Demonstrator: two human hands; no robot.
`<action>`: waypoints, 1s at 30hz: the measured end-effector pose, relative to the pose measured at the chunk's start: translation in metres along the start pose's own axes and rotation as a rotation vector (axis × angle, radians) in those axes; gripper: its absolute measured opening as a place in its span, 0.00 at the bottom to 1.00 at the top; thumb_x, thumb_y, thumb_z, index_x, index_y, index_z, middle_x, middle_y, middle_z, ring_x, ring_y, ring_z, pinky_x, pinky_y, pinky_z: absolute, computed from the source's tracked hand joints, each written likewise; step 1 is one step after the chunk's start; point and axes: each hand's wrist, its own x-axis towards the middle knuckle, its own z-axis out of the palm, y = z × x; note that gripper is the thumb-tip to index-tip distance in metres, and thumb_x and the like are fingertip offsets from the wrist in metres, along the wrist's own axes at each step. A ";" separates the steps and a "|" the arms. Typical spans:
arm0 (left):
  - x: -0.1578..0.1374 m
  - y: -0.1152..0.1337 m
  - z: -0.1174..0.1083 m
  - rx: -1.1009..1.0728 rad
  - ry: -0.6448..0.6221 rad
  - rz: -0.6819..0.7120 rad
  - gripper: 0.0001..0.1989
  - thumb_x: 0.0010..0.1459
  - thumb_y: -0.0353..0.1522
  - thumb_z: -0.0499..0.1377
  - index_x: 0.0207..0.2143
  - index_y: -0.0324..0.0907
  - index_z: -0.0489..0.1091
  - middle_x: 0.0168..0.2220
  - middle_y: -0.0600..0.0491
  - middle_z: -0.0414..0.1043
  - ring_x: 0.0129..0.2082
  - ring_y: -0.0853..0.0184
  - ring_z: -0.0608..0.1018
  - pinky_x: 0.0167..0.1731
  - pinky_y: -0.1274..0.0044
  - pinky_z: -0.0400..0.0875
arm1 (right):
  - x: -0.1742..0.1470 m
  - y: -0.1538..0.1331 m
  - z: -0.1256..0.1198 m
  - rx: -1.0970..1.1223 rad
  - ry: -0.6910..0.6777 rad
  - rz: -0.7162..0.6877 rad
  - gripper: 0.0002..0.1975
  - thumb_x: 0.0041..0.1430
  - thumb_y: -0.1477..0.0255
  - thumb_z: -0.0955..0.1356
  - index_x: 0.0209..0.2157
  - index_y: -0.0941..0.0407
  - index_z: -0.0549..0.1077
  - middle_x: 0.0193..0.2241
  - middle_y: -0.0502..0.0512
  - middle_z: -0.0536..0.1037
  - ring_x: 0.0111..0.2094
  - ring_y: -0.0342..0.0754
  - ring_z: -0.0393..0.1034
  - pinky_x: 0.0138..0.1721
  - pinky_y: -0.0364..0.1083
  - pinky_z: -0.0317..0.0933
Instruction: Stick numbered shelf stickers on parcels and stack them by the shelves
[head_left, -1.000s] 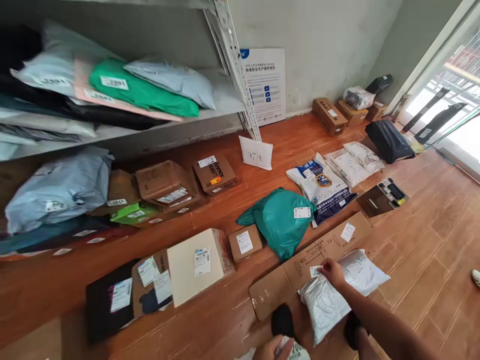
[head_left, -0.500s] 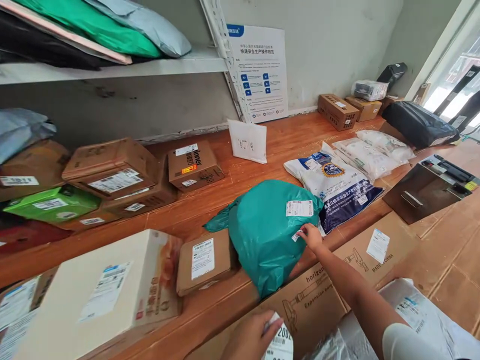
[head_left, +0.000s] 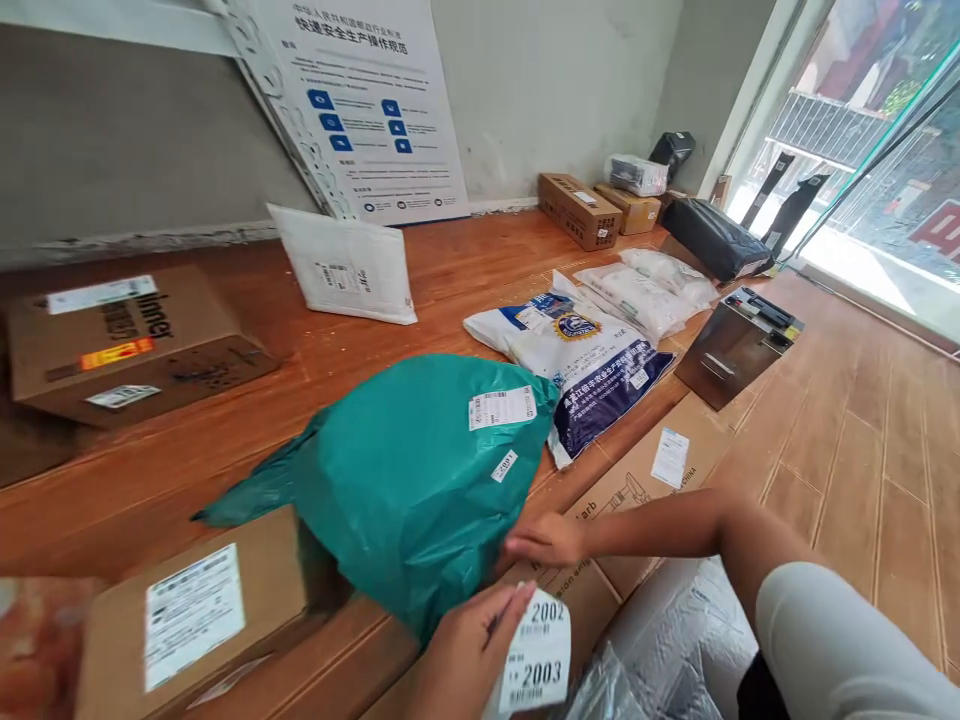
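My left hand (head_left: 476, 645) pinches a white strip of number labels (head_left: 541, 665), with 2002 and 2003 printed on it, at the bottom centre. Just above it, my right hand (head_left: 546, 542) has its fingers curled together by the lower right side of a bulging teal plastic parcel (head_left: 420, 470). Its fingertips are partly hidden, so whether they touch the bag or hold anything is unclear. On the parcel are a white shipping label (head_left: 502, 408) and, below that, a small sticker (head_left: 505, 466) that seems to read 2001.
Cardboard boxes (head_left: 135, 340) stand at the left, with a labelled box (head_left: 277, 560) against the teal parcel. Behind are a white envelope (head_left: 349, 265) and a white-and-blue sack (head_left: 585, 360). A long flat carton (head_left: 697, 440) and silvery wrapped parcel (head_left: 667, 620) lie close to me.
The view has turned right and come closer to the teal parcel. My right hand has let go of the small sticker, now flat on the bag, and has drawn down towards my left hand.
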 end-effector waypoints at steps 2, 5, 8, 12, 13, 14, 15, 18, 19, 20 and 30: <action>0.012 0.011 0.010 -0.085 0.062 -0.027 0.34 0.46 0.65 0.49 0.16 0.44 0.66 0.20 0.51 0.71 0.24 0.62 0.71 0.26 0.75 0.62 | -0.044 -0.016 -0.004 0.311 -0.054 0.087 0.34 0.60 0.39 0.55 0.29 0.55 0.72 0.27 0.51 0.74 0.32 0.48 0.70 0.40 0.48 0.66; 0.024 0.021 0.039 -0.189 0.017 -0.055 0.36 0.45 0.65 0.51 0.19 0.42 0.72 0.20 0.49 0.73 0.25 0.59 0.74 0.25 0.75 0.63 | -0.099 -0.032 -0.016 0.692 0.178 0.264 0.35 0.53 0.36 0.60 0.32 0.55 0.74 0.28 0.50 0.75 0.31 0.46 0.70 0.37 0.46 0.66; 0.034 0.025 0.074 -0.299 -0.041 -0.084 0.35 0.45 0.64 0.53 0.22 0.40 0.75 0.22 0.49 0.75 0.27 0.57 0.76 0.27 0.74 0.67 | -0.132 -0.027 -0.028 0.757 0.321 0.327 0.29 0.42 0.44 0.74 0.33 0.56 0.76 0.28 0.50 0.76 0.30 0.46 0.71 0.35 0.45 0.65; 0.047 0.026 0.115 -0.494 -0.070 -0.162 0.34 0.37 0.62 0.62 0.27 0.40 0.76 0.26 0.49 0.77 0.31 0.56 0.78 0.31 0.73 0.71 | -0.155 0.002 -0.036 0.768 0.507 0.342 0.27 0.37 0.51 0.79 0.33 0.56 0.76 0.28 0.50 0.78 0.30 0.46 0.72 0.34 0.45 0.65; 0.049 0.025 0.122 -0.537 -0.062 -0.183 0.34 0.35 0.61 0.64 0.29 0.40 0.76 0.27 0.49 0.78 0.32 0.57 0.78 0.32 0.73 0.72 | -0.159 0.008 -0.038 0.784 0.537 0.354 0.27 0.35 0.52 0.79 0.32 0.56 0.76 0.28 0.50 0.78 0.29 0.46 0.72 0.34 0.45 0.65; 0.051 0.024 0.129 -0.562 -0.041 -0.209 0.35 0.33 0.62 0.64 0.30 0.40 0.75 0.28 0.50 0.78 0.30 0.58 0.77 0.30 0.73 0.72 | -0.162 0.014 -0.040 0.797 0.548 0.373 0.28 0.33 0.52 0.80 0.32 0.56 0.76 0.28 0.49 0.78 0.29 0.46 0.72 0.33 0.45 0.65; 0.053 0.023 0.134 -0.564 -0.014 -0.233 0.36 0.33 0.63 0.64 0.30 0.40 0.74 0.27 0.50 0.77 0.29 0.59 0.77 0.29 0.74 0.71 | -0.164 0.018 -0.042 0.810 0.544 0.394 0.28 0.32 0.52 0.80 0.30 0.57 0.76 0.26 0.49 0.77 0.28 0.45 0.72 0.33 0.45 0.65; 0.060 0.018 0.144 -0.457 0.048 -0.263 0.35 0.36 0.66 0.59 0.26 0.42 0.70 0.20 0.54 0.71 0.23 0.65 0.72 0.23 0.76 0.67 | -0.168 0.027 -0.049 0.831 0.518 0.432 0.28 0.30 0.51 0.80 0.28 0.58 0.75 0.23 0.48 0.76 0.26 0.44 0.71 0.32 0.44 0.63; 0.063 0.017 0.147 -0.413 0.072 -0.256 0.35 0.37 0.66 0.58 0.23 0.42 0.67 0.18 0.56 0.68 0.21 0.66 0.70 0.22 0.77 0.65 | -0.169 0.030 -0.051 0.822 0.523 0.432 0.28 0.30 0.51 0.80 0.28 0.58 0.75 0.23 0.48 0.76 0.25 0.44 0.70 0.31 0.44 0.63; 0.067 0.017 0.150 -0.381 0.098 -0.248 0.35 0.38 0.67 0.57 0.20 0.43 0.64 0.16 0.57 0.65 0.20 0.68 0.68 0.21 0.78 0.63 | -0.170 0.033 -0.052 0.809 0.535 0.428 0.28 0.30 0.51 0.80 0.28 0.58 0.75 0.22 0.48 0.76 0.25 0.43 0.70 0.31 0.44 0.62; 0.103 0.025 0.182 -0.499 -0.096 -0.390 0.33 0.26 0.56 0.69 0.26 0.36 0.76 0.21 0.52 0.73 0.20 0.70 0.67 0.22 0.79 0.60 | -0.185 0.095 -0.108 0.417 0.737 0.394 0.22 0.44 0.52 0.76 0.28 0.57 0.78 0.26 0.54 0.80 0.29 0.49 0.74 0.33 0.47 0.68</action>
